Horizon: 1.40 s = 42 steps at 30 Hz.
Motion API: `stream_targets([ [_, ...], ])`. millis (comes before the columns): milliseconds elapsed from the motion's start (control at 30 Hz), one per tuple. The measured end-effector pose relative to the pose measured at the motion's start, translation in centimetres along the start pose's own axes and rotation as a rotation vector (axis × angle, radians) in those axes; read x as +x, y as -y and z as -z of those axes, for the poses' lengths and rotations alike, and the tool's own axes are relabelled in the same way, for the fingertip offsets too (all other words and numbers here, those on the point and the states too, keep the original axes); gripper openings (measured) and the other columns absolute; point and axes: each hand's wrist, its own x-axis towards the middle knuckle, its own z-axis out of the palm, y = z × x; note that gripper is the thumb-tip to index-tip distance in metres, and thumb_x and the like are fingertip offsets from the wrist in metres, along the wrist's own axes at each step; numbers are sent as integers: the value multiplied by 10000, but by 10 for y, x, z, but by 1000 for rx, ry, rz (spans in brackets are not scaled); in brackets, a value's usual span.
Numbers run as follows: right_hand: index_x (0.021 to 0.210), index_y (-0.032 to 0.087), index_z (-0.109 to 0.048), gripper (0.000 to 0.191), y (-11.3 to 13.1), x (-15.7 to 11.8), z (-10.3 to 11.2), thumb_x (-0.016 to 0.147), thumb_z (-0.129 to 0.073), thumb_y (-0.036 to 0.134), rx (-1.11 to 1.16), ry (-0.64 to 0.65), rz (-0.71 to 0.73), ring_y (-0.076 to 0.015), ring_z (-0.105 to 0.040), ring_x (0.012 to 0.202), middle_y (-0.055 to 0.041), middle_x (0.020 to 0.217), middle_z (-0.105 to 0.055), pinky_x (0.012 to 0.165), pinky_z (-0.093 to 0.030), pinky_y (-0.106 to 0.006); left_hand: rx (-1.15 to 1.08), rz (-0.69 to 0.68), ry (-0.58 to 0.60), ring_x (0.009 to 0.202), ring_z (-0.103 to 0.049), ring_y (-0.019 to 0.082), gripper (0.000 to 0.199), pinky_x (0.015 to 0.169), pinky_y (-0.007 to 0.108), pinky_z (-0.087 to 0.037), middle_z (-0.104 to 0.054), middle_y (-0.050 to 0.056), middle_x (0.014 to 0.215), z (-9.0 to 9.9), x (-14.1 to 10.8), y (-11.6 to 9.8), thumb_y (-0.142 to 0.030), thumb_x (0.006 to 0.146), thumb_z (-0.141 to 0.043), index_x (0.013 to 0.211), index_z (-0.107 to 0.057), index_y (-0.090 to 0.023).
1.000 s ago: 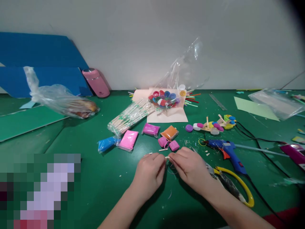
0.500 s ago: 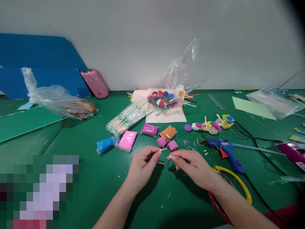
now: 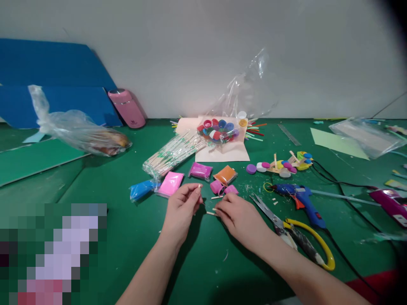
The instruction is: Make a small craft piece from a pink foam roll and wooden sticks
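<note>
My left hand (image 3: 182, 207) is closed, pinching a small pale wooden stick piece (image 3: 199, 187) whose tip shows above the thumb. To its right, my right hand (image 3: 240, 214) is low over the green table, fingertips closed on the end of a short wooden stick (image 3: 211, 213). Another short stick piece (image 3: 217, 197) lies just beyond those fingers. Behind it sit two pink-purple lumps (image 3: 231, 189) of what looks like clay. Large scissors (image 3: 276, 220) with yellow and dark handles lie beside my right forearm, their blades spread a little.
A blue glue gun (image 3: 295, 192) with a black cord lies at right, near a colourful cap-and-stick model (image 3: 282, 165). Clay packets (image 3: 171, 183), bagged sticks (image 3: 174, 153) and bagged bottle caps (image 3: 219, 131) stand farther back. A pink flask (image 3: 127, 108) leans at the wall.
My hands have moved apart, the left to the left and up. My right hand has lowered to the stick on the table; the thin clear loop by its fingers no longer shows.
</note>
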Motion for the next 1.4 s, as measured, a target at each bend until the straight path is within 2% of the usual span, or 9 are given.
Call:
stream_targets([
  [167,800,185,-634,213,0,9,-17,856,-435,233,-123,12,0,-167,-539,686,-55,753,-560,604,-403,-261,-27,-64,-24,434,-415,47,169,406,153,-280,-523,-50,511,5,7,3,-260,653,-649,781,-619,-154],
  [333,849,180,-631,196,-1,10,-20,852,-440,227,-140,5,9,-178,-549,692,-63,764,-571,597,-411,-268,-64,-61,-11,428,-408,42,155,418,161,-286,-522,-49,521,7,8,4,-234,668,-633,793,-613,-145],
  [633,988,202,-565,207,2,9,9,876,-391,207,0,-88,35,-143,-551,819,-28,883,-608,718,-422,-235,-172,106,128,408,-429,51,111,423,179,-326,-567,-3,538,0,2,-2,-209,684,-608,725,-606,-106],
  [767,999,179,-554,217,-4,9,17,879,-374,195,3,-131,-2,-148,-543,848,-48,927,-599,719,-419,-235,-215,86,74,422,-442,42,99,447,168,-349,-571,-10,544,2,5,0,-202,665,-631,699,-605,-112],
  [900,959,178,-584,188,-6,8,7,849,-432,194,-45,-76,12,-160,-554,814,-52,882,-617,706,-417,-246,-252,26,-7,420,-435,31,116,445,155,-347,-552,-33,537,5,8,1,-216,656,-645,724,-608,-129],
  [1067,900,183,-602,168,-2,11,-7,834,-449,161,-142,35,64,-176,-563,799,-57,837,-641,702,-403,-262,-257,-4,-37,408,-415,36,158,414,160,-325,-530,-42,513,5,8,0,-237,668,-641,789,-618,-138],
  [1233,801,164,-615,165,2,18,-5,813,-453,138,-218,120,59,-202,-578,753,-82,771,-645,629,-405,-276,-240,7,-33,404,-387,32,175,390,151,-288,-503,-49,482,5,8,0,-250,673,-640,801,-631,-131],
  [1400,751,104,-644,160,12,31,-2,734,-489,68,-208,191,-5,-244,-611,668,-153,740,-655,533,-407,-292,-218,30,-32,424,-407,27,160,431,149,-327,-537,-31,513,4,8,2,-237,653,-660,740,-644,-104],
])
